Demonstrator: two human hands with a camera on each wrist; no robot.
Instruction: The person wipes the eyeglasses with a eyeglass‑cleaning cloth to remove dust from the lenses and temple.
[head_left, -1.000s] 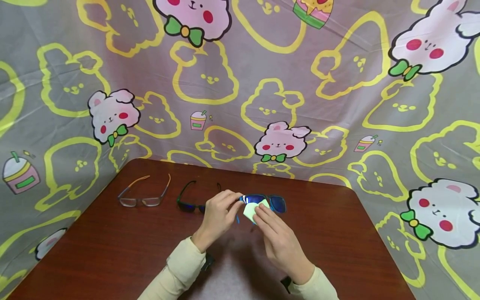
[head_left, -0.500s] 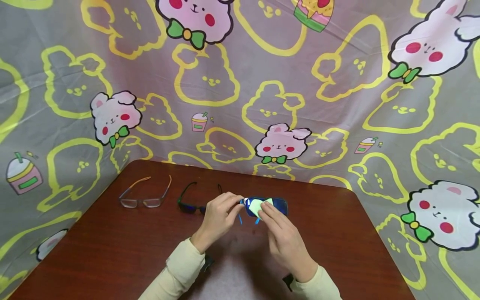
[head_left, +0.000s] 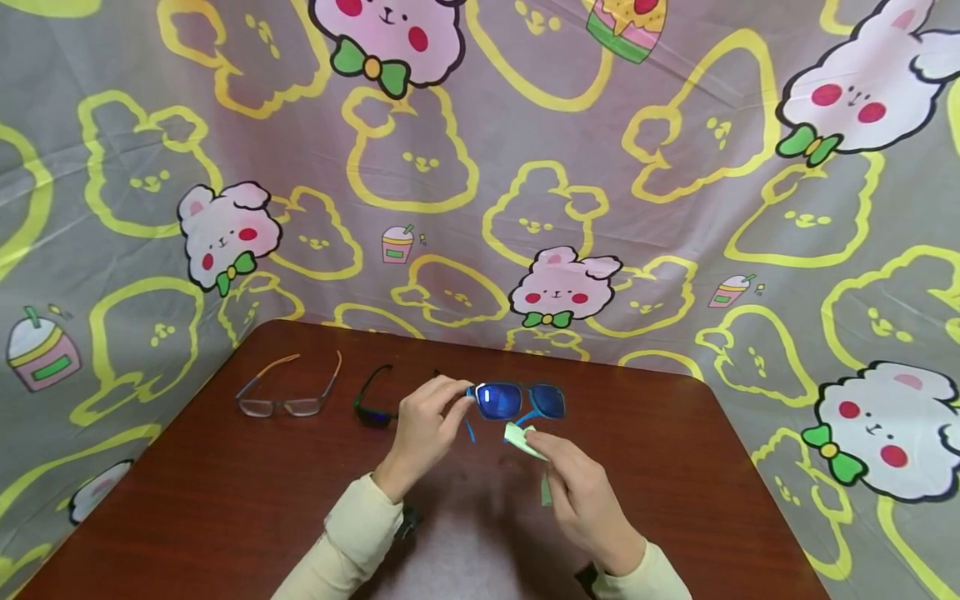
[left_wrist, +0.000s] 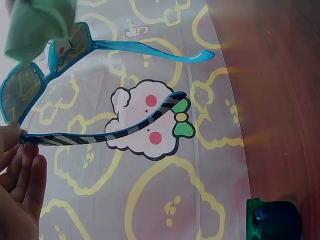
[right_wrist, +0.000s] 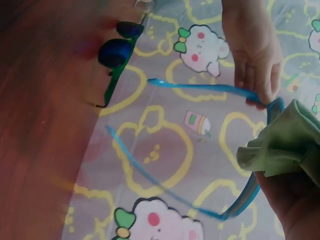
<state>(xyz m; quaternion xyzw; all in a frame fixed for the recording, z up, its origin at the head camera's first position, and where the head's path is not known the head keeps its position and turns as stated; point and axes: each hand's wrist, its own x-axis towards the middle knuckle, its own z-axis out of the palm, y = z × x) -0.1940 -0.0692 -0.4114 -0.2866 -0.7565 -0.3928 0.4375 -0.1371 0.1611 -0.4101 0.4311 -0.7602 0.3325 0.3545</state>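
Observation:
Blue-framed sunglasses with dark blue lenses are held up above the table, their temples unfolded toward the person. My left hand pinches them by the hinge at their left end; the left wrist view shows finger and thumb on the striped temple. A light green cloth is bunched in my right hand, just below and in front of the lenses. In the right wrist view the cloth overlaps the frame, and part of the rim is hidden behind it.
Dark sunglasses with green on the frame lie on the brown table, partly behind the left hand. Further left lie clear glasses with orange temple tips. A patterned curtain surrounds the table.
The right hand has drawn the cloth off the lens, down toward the person. Both lenses now show uncovered. The left hand and sunglasses have shifted slightly left.

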